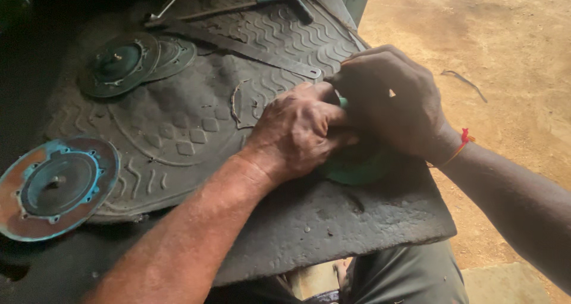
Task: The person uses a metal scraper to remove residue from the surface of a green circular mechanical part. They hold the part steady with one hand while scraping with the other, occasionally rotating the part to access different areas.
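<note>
Your left hand [297, 131] and right hand [389, 102] both clamped on green disc [357, 164], pinning it flat against rubber mat [196, 120] for steadiness.

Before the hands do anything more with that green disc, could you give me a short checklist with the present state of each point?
1. Both hands on the piece: ok. The left hand and right hand close over the green disc.
2. Disc supported: ok. It rests on the dark rubber mat, near the mat's front edge.
3. Grip points visible: cannot tell. The fingers hide the disc's centre.
4. Other discs apart from the hands: ok. The rusty blue disc and the dark disc lie off to the left.
5. Long metal tools out of the way: ok. The flat bar lies behind the hands.
</note>
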